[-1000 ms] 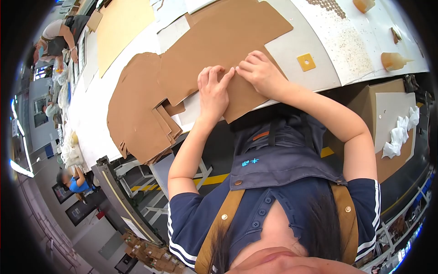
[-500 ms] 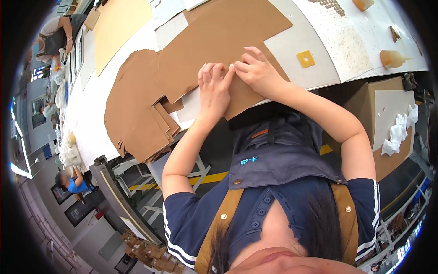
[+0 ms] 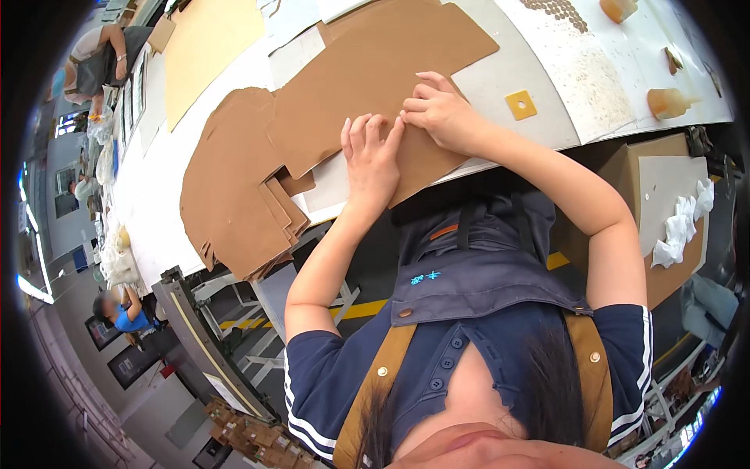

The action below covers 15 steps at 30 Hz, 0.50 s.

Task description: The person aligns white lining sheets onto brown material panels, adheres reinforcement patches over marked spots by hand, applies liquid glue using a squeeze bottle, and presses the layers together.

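Brown leather-like sheets [image 3: 375, 59] lie on the worktable, with an irregular stack of brown pieces [image 3: 234, 172] to the left. My left hand [image 3: 372, 156] rests at the sheet's near edge, fingers bent and apart, thumb stretched toward the other hand. Its thumb tip meets the fingertips of my right hand [image 3: 444, 117]. My right thumb and index finger are pinched together over the brown surface, other fingers curled. Whatever sits between those fingertips is too small to make out. A narrower brown part [image 3: 426, 160] extends below both hands toward the table's front edge.
A yellow square with a hole [image 3: 521, 105] lies right of my hands. Squeeze bottles [image 3: 668, 103] and small brown discs [image 3: 556, 11] are farther right. A cardboard box [image 3: 664, 195] stands below the table edge. Other people [image 3: 129, 313] are at the left.
My hands stay close together and have shifted only slightly. The brown part under my right forearm shows less on its right side. Light-blue trousers now appear at the lower right.
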Each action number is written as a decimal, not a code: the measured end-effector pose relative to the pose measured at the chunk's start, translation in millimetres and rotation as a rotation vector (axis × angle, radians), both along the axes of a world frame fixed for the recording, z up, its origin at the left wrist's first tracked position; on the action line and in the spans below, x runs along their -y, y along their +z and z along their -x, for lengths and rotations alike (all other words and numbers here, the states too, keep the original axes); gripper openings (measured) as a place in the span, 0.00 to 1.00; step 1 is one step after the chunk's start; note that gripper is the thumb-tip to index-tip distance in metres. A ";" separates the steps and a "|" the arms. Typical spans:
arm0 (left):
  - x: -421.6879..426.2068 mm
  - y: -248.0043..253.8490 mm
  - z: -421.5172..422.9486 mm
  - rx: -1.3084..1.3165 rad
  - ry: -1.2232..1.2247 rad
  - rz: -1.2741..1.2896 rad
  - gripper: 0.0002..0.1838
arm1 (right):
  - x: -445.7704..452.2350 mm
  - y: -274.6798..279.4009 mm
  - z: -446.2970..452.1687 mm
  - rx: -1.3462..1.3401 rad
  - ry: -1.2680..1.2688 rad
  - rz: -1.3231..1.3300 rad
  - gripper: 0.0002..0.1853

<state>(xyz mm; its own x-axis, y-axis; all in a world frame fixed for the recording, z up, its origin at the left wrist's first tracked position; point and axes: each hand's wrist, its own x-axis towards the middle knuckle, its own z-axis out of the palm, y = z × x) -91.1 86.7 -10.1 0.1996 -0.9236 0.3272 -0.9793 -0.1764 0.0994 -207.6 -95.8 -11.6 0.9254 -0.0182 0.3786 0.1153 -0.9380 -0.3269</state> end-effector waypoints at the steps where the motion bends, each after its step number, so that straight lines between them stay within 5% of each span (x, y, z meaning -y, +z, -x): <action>1: 0.6 1.0 1.1 0.020 0.003 -0.007 0.27 | 0.8 4.1 -0.7 -0.023 0.030 0.048 0.11; 3: 3.8 6.0 4.4 0.094 0.009 -0.048 0.26 | 4.2 10.1 -2.6 -0.066 0.087 0.149 0.12; 9: -0.7 3.2 7.0 0.020 0.049 -0.011 0.27 | 20.8 0.4 0.0 0.034 0.028 -0.201 0.08; 15: -0.3 -0.3 6.6 -0.017 0.062 0.047 0.26 | 16.8 3.8 -12.1 -0.053 0.065 -0.062 0.08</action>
